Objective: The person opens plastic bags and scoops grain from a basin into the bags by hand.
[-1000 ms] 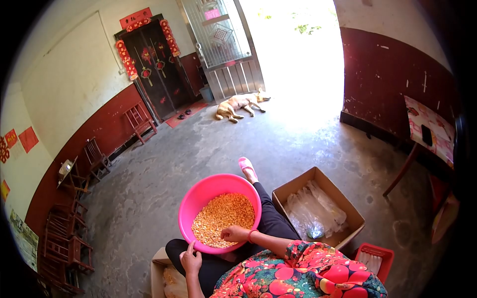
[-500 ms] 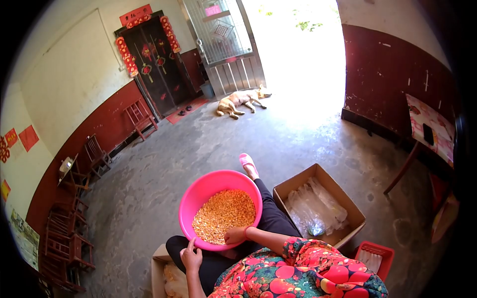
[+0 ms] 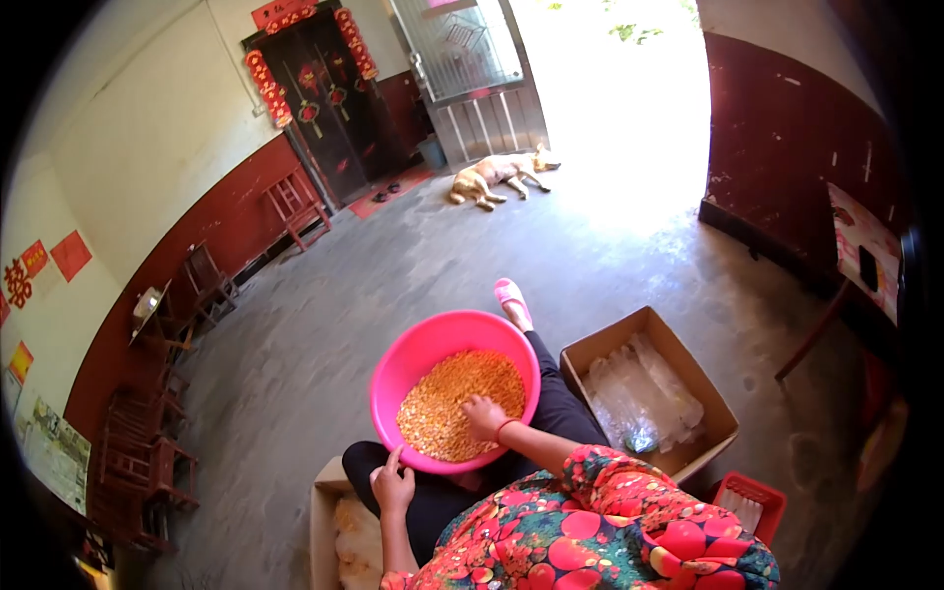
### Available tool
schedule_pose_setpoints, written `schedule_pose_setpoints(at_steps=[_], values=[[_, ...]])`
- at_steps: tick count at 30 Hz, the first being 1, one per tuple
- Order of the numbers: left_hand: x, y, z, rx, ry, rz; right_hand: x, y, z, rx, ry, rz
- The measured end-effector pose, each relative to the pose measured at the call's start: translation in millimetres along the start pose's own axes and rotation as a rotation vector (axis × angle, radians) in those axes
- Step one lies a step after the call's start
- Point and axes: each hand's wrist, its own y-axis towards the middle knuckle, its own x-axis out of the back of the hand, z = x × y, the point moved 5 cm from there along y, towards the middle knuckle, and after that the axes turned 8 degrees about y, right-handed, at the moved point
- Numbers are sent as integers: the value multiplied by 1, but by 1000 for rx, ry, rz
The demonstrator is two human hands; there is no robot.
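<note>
Wall [image 3: 44, 206] shows red 囍 [image 3: 17, 284]; left fingers [image 3: 394, 462] part-curled at pink basin [image 3: 389, 379] rim, right fingers [image 3: 476, 404] bent on kernels [image 3: 433, 413], grips unclear.

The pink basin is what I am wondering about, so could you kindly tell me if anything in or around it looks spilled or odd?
Nothing stands out: the yellow kernels lie within the pink basin, none are visible on the floor, and the basin shows no visible crack.
</note>
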Motion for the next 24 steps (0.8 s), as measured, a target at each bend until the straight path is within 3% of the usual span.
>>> schedule_pose_setpoints(at_steps=[2,4,6,9,10,12,13,16,17,18,20,24], values=[[4,-1,-4,-4,21,-9,-7,1,2,60,122,165],[4,0,-5,-4,13,-2,-13,-6,15,169,188,471],[7,0,-8,-8,16,10,-23,-18,25,355,254,690],[8,1,-9,-6,20,19,-42,-13,17,266,101,809],[7,1,-8,-6,22,21,-43,-16,17,266,106,811],[7,0,-9,-7,22,25,-29,-12,16,249,-36,482],[6,0,-9,-1,20,31,-24,-8,8,108,-5,404],[5,1,-7,11,18,41,-17,2,3,75,43,304],[5,0,-6,17,17,45,-22,0,4,95,63,489],[5,0,-5,19,16,45,-20,-2,8,95,62,491],[4,1,-6,12,9,47,-32,-17,24,327,170,816],[4,1,-5,0,16,28,-39,-19,29,349,85,919]])
